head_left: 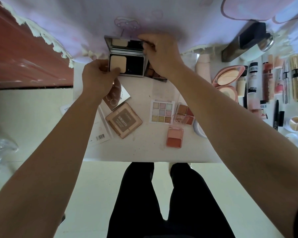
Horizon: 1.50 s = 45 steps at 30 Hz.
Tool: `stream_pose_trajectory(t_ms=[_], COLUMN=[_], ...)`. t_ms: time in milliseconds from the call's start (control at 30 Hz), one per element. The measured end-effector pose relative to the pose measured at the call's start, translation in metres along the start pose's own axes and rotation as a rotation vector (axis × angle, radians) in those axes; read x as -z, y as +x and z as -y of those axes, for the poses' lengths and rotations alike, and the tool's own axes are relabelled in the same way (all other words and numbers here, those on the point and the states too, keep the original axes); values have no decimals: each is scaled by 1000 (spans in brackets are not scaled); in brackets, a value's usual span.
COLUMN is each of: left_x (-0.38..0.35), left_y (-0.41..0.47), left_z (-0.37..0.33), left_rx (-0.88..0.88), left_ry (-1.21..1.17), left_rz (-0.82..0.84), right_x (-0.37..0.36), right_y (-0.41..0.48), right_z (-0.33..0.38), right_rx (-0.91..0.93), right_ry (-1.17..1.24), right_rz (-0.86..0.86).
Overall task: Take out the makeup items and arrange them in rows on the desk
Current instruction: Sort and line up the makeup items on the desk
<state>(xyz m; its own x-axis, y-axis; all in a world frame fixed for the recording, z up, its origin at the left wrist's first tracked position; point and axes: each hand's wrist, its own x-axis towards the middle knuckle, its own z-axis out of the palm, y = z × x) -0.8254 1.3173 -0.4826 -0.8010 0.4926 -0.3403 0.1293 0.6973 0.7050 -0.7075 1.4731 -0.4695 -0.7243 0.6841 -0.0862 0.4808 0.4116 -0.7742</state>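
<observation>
Both hands hold an open silver powder compact (127,64) at the far edge of the white desk (144,152); left hand (97,74) pinches its near left corner, thumb on the beige powder pan; right hand (160,54) curls around the right side and the raised mirrored lid. Nearer the person, flat on the desk, lie a tan square compact (123,120), a nine-shade pastel eyeshadow palette (162,111) and a two-shade blush (175,137), each apart from the others; at the far right, bottles and tubes (282,79) lie side by side in a row; a pale pink cloth (76,23) hangs behind the desk.
</observation>
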Motion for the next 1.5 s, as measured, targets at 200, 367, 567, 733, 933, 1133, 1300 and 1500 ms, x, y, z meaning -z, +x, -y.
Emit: stream_pose_trajectory(t_ms=[200, 367, 567, 733, 933, 1133, 1300, 1500], left_x=[-1, -12, -6, 13, 44, 55, 43, 35], left_y=[3, 9, 5, -27, -68, -104, -116, -109], left_z=[-4, -5, -4, 12, 43, 80, 86, 80], left_rx=[-136, -135, -106, -153, -92, 51, 63, 3], left_ry=[143, 162, 126, 107, 252, 295, 240, 262], left_rz=[-41, -54, -29, -107, -286, -314, -255, -233], right_x=[0, 0, -2, -10, -27, -63, -82, -67], right_y=[3, 6, -5, -49, -90, -97, -97, -87], right_z=[-2, -3, 0, 7, 10, 34, 38, 35], right_rx=[58, 30, -60, -140, -154, -2, -8, -32], right_ry=[-71, -96, -17, 70, -52, -299, -471, -387], right_rz=[-29, -49, -188, -192, 133, 119, 123, 137])
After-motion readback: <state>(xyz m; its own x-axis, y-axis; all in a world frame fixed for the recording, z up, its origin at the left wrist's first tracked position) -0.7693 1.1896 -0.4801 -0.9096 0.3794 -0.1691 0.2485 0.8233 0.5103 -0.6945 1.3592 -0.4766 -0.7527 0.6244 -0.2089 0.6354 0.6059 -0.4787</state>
